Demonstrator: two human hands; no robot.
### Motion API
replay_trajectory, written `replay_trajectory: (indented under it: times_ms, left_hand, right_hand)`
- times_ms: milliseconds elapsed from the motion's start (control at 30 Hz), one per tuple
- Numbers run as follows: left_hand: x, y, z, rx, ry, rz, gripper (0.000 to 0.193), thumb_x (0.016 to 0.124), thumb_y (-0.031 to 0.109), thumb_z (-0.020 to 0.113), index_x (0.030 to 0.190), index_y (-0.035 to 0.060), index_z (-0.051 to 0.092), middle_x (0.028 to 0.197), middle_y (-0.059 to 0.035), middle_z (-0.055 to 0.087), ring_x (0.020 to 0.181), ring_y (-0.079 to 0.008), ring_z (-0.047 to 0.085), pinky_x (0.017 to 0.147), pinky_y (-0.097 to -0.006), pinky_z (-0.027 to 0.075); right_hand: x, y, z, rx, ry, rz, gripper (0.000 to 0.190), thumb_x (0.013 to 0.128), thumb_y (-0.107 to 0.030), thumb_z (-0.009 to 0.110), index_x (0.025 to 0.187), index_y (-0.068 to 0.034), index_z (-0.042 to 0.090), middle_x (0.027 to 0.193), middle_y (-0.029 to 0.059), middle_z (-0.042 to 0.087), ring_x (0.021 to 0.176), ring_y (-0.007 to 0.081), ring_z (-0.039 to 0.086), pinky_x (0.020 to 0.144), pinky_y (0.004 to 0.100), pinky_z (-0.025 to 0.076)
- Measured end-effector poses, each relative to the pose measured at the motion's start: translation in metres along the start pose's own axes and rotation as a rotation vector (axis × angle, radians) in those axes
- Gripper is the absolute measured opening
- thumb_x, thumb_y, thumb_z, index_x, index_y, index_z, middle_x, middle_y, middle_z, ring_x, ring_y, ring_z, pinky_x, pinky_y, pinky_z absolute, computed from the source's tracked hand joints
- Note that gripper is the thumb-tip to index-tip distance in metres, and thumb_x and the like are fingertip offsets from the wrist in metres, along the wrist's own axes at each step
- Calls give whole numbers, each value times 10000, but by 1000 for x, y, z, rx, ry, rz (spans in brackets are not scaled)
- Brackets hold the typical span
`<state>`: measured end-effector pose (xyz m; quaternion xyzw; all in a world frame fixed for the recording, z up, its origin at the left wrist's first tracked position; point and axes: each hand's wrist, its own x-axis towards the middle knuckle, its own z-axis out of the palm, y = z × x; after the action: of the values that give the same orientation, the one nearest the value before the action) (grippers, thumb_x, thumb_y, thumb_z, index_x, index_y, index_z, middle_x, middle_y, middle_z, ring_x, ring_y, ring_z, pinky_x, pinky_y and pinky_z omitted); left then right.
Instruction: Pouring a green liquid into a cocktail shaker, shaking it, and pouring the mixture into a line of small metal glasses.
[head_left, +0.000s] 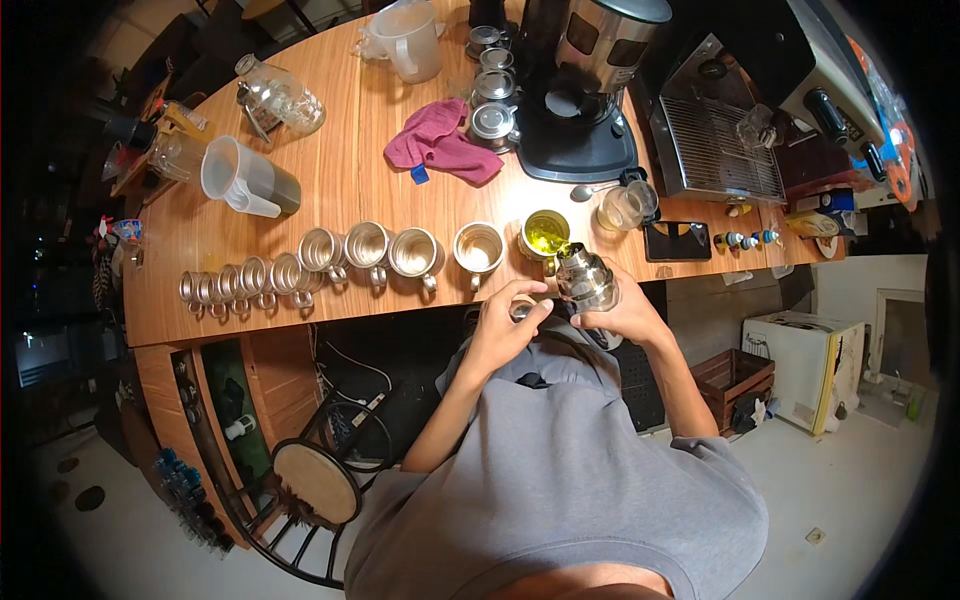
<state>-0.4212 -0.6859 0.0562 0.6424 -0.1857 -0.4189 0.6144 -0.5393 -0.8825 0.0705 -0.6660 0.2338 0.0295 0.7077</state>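
My right hand (628, 311) grips a shiny metal cocktail shaker (587, 281), tipped so its mouth meets the rim area of a metal mug (527, 244). Bright yellow-green liquid (546, 231) runs from the shaker into that mug. Just left of the shaker, my left hand (504, 326) has curled fingers around a small metal piece, likely the shaker's cap (520, 309). Immediately left of the filled mug stands another metal mug (478, 249). Several more mugs (416, 253) continue the row leftward, handles facing me; their insides show no coloured liquid.
A glass jar (628, 206), a spoon (583, 193) and a phone (677, 241) lie right of the mugs. Behind are a pink cloth (450, 146), metal drip filters (493, 124), a grinder (611, 52) and an espresso machine (720, 135). A plastic pitcher (225, 176) holds dark liquid.
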Motion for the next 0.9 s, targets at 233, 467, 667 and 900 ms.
replay_trajectory:
  times_ms: [233,467,667,900]
  left_hand:
    - [2,-9,0,91,-33,10,465,935,285,734,1236,-50,618,849,-100,723,612,-104,638,578,-262,507]
    - [1,-6,0,131,-88,-7,509,963,254,706,1308,-95,571,811,-48,674,668,-85,617,615,-244,500]
    - [1,-11,0,144,-114,-15,484,968,239,699,1309,-81,574,796,-47,671,668,-84,618,618,-248,501]
    - [1,-17,-2,165,-99,21,476,940,287,716,1249,-57,605,851,-151,733,688,-153,690,630,-302,533]
  right_hand:
    - [1,3,5,-10,49,-41,775,612,-120,923,1269,3,529,1129,70,662,1032,135,629,919,294,514]
    - [3,2,7,3,62,-13,760,607,-116,918,1253,4,537,1111,72,669,1011,140,640,907,296,520]
    - [3,-1,7,-14,68,-3,735,604,-121,921,1227,3,553,1111,71,674,1000,140,637,899,293,519]
    - [5,-3,7,-28,62,11,744,608,-119,918,1237,7,540,1107,75,675,996,141,637,907,297,516]
